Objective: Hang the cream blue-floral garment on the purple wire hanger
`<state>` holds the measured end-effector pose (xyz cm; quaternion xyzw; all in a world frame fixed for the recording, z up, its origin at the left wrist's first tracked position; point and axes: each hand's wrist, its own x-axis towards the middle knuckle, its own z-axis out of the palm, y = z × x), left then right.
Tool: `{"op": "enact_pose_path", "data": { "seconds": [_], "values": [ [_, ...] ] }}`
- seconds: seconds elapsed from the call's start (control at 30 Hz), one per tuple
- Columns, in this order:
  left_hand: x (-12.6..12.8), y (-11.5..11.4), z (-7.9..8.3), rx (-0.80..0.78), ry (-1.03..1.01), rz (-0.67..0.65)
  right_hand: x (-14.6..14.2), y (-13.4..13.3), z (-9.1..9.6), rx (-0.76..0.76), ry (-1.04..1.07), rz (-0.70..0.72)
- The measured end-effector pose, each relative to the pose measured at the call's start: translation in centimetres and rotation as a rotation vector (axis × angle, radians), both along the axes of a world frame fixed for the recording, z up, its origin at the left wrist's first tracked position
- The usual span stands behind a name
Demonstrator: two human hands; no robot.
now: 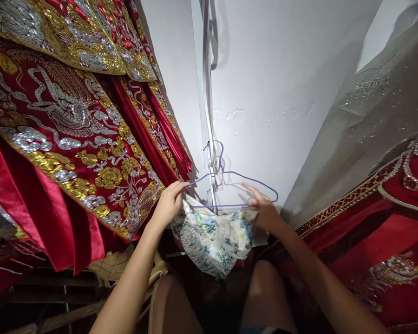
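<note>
A purple wire hanger (242, 176) is in front of the white wall, its hook near a narrow upright metal strip. Below its bottom bar spreads a white garment with a blue and yellow floral print and a frilly, fringed edge (212, 236); its exact kind is unclear. My left hand (170, 200) is closed at the hanger's left end, gripping the garment's upper corner there. At the opposite end, my right hand (265, 212) has its index finger stretched out and the other fingers curled by the garment's right upper corner, partly hidden.
Red cloths with gold and silver sequin embroidery (73, 116) hang close on the left. More red embroidered cloth (376, 269) fills the lower right, beside a clear plastic sheet (365, 106). The white wall (264, 69) is marked and peeling. My knees (264, 287) are below the garment.
</note>
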<state>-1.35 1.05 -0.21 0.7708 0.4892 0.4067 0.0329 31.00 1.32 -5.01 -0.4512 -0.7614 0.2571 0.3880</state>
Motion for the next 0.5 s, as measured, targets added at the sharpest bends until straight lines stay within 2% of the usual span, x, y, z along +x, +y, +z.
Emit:
{"op": "enact_pose_path", "data": {
  "seconds": [0.1, 0.17, 0.2, 0.27, 0.33, 0.37, 0.43, 0.5],
  "values": [
    [-1.0, 0.2, 0.1, 0.001, 0.060, 0.003, 2.8, 1.0, 0.9, -0.029, -0.027, -0.231],
    [-1.2, 0.2, 0.3, -0.007, 0.117, 0.015, 4.5, 1.7, 1.9, -0.074, -0.013, -0.305],
    [-1.3, 0.3, 0.4, -0.002, 0.136, 0.028, 5.3, 1.9, 2.5, -0.115, 0.006, -0.266],
    [-1.3, 0.5, 0.4, 0.032, 0.131, 0.065, 6.7, 2.0, 3.9, -0.250, 0.030, -0.068],
    [-1.3, 0.7, 0.4, 0.056, 0.063, 0.105, 7.6, 2.1, 5.2, -0.414, 0.029, 0.146],
    [-1.3, 0.8, 0.3, 0.040, 0.012, 0.115, 7.6, 2.1, 5.6, -0.477, 0.049, 0.194],
    [-0.9, 0.8, 0.1, -0.049, -0.091, 0.103, 6.8, 2.2, 5.6, -0.529, 0.187, 0.125],
    [-0.1, 0.7, -0.1, -0.115, -0.146, 0.082, 4.9, 2.2, 4.3, -0.467, 0.406, -0.045]
  ]
}}
